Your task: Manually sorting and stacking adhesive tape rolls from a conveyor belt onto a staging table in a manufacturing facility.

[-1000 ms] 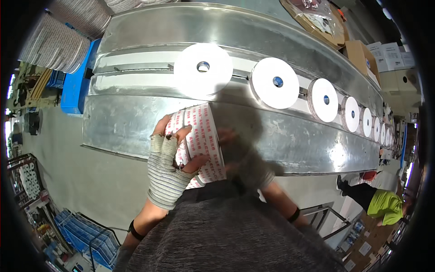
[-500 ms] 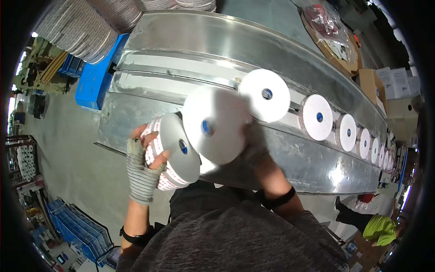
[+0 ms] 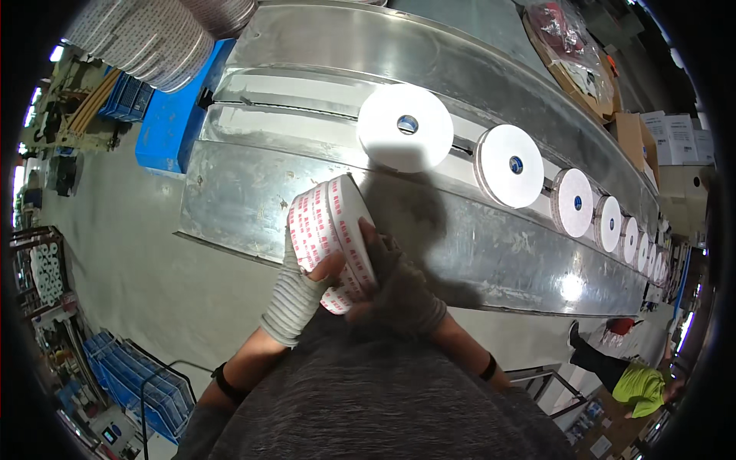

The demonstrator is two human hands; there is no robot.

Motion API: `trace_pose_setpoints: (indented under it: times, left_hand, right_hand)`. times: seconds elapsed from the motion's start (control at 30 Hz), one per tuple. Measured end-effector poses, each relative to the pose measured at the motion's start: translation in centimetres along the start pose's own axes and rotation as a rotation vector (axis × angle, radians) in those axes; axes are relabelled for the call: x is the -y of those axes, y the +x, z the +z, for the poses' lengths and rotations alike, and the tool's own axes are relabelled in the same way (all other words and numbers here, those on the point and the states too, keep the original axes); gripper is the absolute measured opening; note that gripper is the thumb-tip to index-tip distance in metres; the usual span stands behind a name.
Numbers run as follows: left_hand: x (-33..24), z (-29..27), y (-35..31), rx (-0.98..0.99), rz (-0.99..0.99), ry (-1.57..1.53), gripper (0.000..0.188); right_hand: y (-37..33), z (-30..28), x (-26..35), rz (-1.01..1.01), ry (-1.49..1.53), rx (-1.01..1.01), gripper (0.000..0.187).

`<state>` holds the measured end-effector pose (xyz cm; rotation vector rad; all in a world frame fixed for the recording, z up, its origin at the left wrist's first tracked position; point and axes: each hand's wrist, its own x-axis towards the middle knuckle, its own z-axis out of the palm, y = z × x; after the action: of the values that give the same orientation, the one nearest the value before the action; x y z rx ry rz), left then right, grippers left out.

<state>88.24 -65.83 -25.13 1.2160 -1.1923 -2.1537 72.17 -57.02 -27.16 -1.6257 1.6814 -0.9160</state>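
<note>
In front of my body I hold a stack of tape rolls [image 3: 328, 238], tilted, its white outer edge printed in red. My left hand [image 3: 295, 295], in a grey fingerless knit glove, grips the left and lower side, thumb across the printed edge. My right hand [image 3: 395, 287], gloved the same way, is closed against the right side; its fingertips are partly hidden. Beyond the hands, a white tape roll [image 3: 405, 142] with a blue-lined core lies flat on the metal conveyor table [image 3: 253, 195]. Another roll [image 3: 512, 172] and several more follow to the right.
Tall stacks of rolls [image 3: 146, 38] stand at far left beside a blue box-shaped part [image 3: 169, 130]. Blue crates [image 3: 138, 383] are at lower left. A cardboard box [image 3: 636, 142] stands far right, and a person in a yellow-green top [image 3: 640, 387] is at lower right.
My right hand has let go of a roll, which now lies on the conveyor, and moved back to the held stack. The rolls on the conveyor have shifted right.
</note>
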Motion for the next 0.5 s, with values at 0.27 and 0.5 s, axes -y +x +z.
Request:
trace_pose_setpoints:
  times: [0.27,0.5]
  left_hand:
    - [2.5,-0.9,1.2,-0.06,0.073,-0.142,0.089]
    - [1.6,-2.7,1.9,-0.028,-0.005,0.018,0.092]
  right_hand:
    - [0.4,3.5,0.0,0.154,0.063,-0.189,0.112]
    - [1.6,4.9,-1.3,0.131,0.414,-0.181,0.109]
